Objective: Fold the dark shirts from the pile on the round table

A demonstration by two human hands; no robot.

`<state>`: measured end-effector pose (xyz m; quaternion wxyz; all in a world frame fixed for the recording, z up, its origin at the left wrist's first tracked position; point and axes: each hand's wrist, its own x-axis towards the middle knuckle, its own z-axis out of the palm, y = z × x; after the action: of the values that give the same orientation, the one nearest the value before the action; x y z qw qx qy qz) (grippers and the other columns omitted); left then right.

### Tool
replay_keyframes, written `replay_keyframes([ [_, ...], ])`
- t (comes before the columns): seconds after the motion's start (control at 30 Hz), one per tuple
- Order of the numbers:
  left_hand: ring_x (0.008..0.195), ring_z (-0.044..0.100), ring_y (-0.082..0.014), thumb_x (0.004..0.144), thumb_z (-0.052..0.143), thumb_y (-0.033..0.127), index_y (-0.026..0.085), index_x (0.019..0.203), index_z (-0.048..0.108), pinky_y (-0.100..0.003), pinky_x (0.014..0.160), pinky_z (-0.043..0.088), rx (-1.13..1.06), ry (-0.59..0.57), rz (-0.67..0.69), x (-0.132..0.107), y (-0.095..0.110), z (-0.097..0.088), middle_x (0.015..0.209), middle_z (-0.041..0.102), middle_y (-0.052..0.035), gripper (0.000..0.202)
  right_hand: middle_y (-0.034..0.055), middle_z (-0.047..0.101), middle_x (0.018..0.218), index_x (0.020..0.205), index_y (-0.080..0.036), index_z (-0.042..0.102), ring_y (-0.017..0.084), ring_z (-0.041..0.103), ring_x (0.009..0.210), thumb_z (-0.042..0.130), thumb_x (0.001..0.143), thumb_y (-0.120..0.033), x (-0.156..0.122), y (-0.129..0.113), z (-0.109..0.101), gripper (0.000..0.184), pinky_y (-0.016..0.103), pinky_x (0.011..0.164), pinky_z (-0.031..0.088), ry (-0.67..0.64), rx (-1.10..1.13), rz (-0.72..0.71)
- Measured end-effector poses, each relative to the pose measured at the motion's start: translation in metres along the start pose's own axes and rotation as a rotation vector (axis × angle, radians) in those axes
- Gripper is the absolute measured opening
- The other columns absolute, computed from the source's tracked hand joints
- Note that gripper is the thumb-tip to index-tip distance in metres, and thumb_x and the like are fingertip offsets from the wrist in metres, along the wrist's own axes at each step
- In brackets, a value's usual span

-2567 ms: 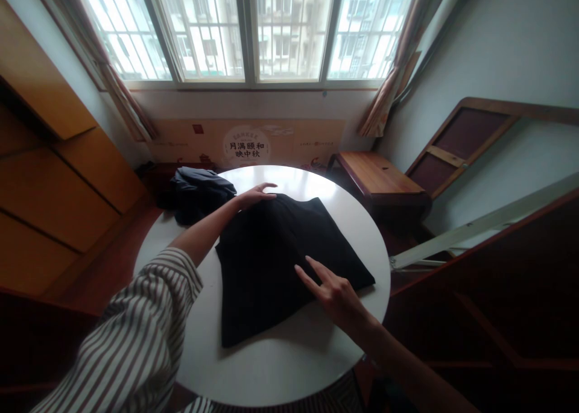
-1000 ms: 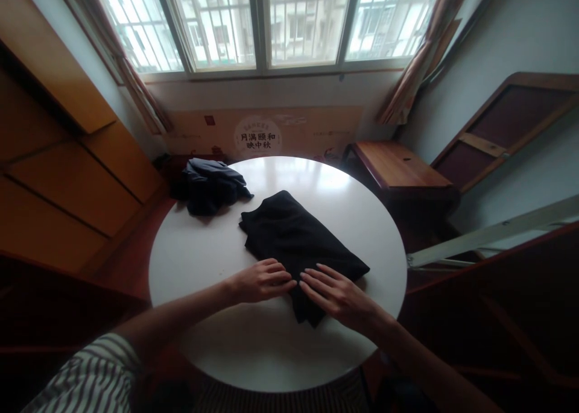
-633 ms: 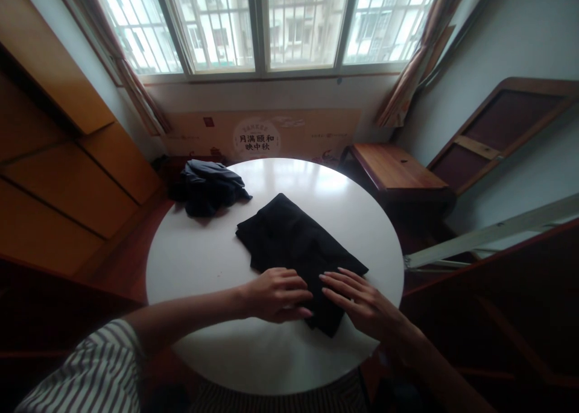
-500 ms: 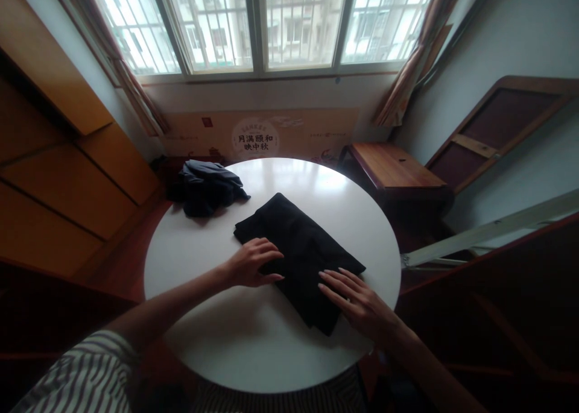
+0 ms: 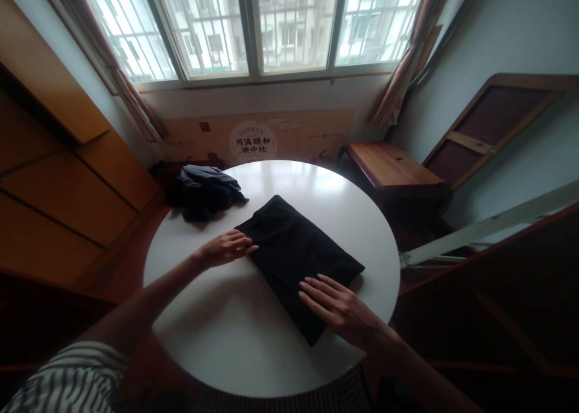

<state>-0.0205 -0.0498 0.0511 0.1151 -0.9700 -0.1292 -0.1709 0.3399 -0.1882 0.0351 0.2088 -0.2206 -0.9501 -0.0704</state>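
On the round white table (image 5: 235, 340), the folded black garment (image 5: 294, 250) lies flatter than half a second ago, and my left hand (image 5: 225, 248) has slid out to its left edge. Its folds are lost in the dark. Both hands lie flat with fingers loose on the cloth, my right hand (image 5: 337, 309) on its near end, gripping nothing.

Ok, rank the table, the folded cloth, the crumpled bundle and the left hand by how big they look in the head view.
1. table
2. folded cloth
3. crumpled bundle
4. left hand
The bundle lies farther off, yet looks larger than the hand.
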Motion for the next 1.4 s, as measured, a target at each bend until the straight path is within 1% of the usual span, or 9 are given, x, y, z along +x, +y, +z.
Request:
replay_keyframes([
  [0.1,0.087,0.067,-0.0184,0.092,0.059,0.026,0.023,0.117,0.068,-0.035,0.081,0.055,-0.254,-0.035,-0.087,-0.006,0.0,0.005,0.1,0.07,-0.0092,0.026,0.0147,0.06,0.137,0.137,-0.01,0.055,0.026,0.05,0.133,0.042,0.093,-0.003,-0.01,-0.004,0.001,0.046,0.048,0.106,0.049,-0.031,-0.004,-0.014],
  [0.3,0.093,0.069,-0.0215,0.096,0.051,0.041,0.016,0.101,0.073,-0.031,0.083,0.054,-0.462,0.263,-0.9,0.03,-0.047,0.03,0.1,0.074,-0.0108,0.034,0.0143,0.054,0.142,0.142,-0.016,0.051,0.029,0.045,0.135,0.045,0.085,-0.001,-0.035,0.03,-0.009,0.059,0.051,0.107,0.046,0.083,-0.087,0.275],
  [0.47,0.089,0.069,-0.0227,0.086,0.061,0.055,0.012,0.102,0.075,-0.027,0.079,0.052,-0.645,0.097,-1.151,0.092,-0.093,0.059,0.095,0.076,-0.0096,0.048,0.0178,0.057,0.134,0.139,-0.015,0.056,0.033,0.05,0.127,0.045,0.077,0.003,-0.044,0.057,-0.004,0.066,0.052,0.101,0.05,0.017,-0.187,0.428],
  [0.63,0.079,0.067,-0.0204,0.087,0.06,0.051,0.013,0.09,0.076,-0.025,0.068,0.05,-0.66,0.107,-1.201,0.126,-0.106,0.079,0.085,0.075,-0.0078,0.042,0.0166,0.063,0.119,0.14,-0.015,0.055,0.028,0.06,0.107,0.041,0.079,0.005,-0.054,0.066,0.003,0.065,0.04,0.086,0.058,-0.024,-0.251,0.45],
  [0.83,0.08,0.066,-0.0208,0.089,0.06,0.04,0.014,0.081,0.074,-0.027,0.073,0.05,-0.566,0.055,-1.214,0.132,-0.121,0.087,0.084,0.074,-0.0086,0.031,0.0106,0.065,0.094,0.14,-0.013,0.053,0.023,0.06,0.08,0.041,0.078,0.006,-0.076,0.066,-0.002,0.066,0.037,0.073,0.057,-0.052,-0.23,0.414],
  [1.0,0.098,0.065,-0.026,0.092,0.057,0.034,0.014,0.093,0.074,-0.034,0.091,0.048,-0.448,0.044,-1.162,0.149,-0.11,0.078,0.098,0.072,-0.0126,0.027,0.0144,0.065,0.109,0.118,-0.013,0.067,0.027,0.06,0.097,0.044,0.071,0.003,-0.062,0.066,-0.021,0.055,0.042,0.081,0.055,0.037,-0.114,0.43],
  [1.1,0.115,0.06,-0.0244,0.1,0.042,0.033,0.016,0.113,0.07,-0.036,0.104,0.042,-0.346,0.039,-0.861,0.162,-0.085,0.077,0.119,0.067,-0.0128,0.035,0.0155,0.064,0.122,0.126,-0.011,0.062,0.026,0.058,0.113,0.043,0.079,-0.001,-0.024,0.072,-0.03,0.051,0.043,0.096,0.051,0.084,0.034,0.422],
  [1.2,0.129,0.051,-0.0239,0.103,0.034,0.036,0.019,0.125,0.064,-0.042,0.114,0.031,-0.282,-0.115,-0.544,0.164,-0.064,0.086,0.136,0.06,-0.0105,0.04,0.0132,0.051,0.146,0.143,-0.016,0.049,0.027,0.044,0.136,0.046,0.093,-0.015,0.016,0.078,-0.02,0.049,0.049,0.11,0.04,-0.048,0.103,0.347],
  [1.4,0.148,0.025,-0.0261,0.104,0.026,0.039,0.026,0.143,0.048,-0.057,0.119,0.011,-0.208,-0.287,-0.669,0.15,-0.066,0.109,0.157,0.039,-0.0059,0.046,0.0064,0.029,0.161,0.153,-0.035,0.032,0.042,0.019,0.147,0.046,0.099,-0.048,0.019,0.073,0.023,0.057,0.075,0.104,0.027,-0.27,0.039,0.479],
])
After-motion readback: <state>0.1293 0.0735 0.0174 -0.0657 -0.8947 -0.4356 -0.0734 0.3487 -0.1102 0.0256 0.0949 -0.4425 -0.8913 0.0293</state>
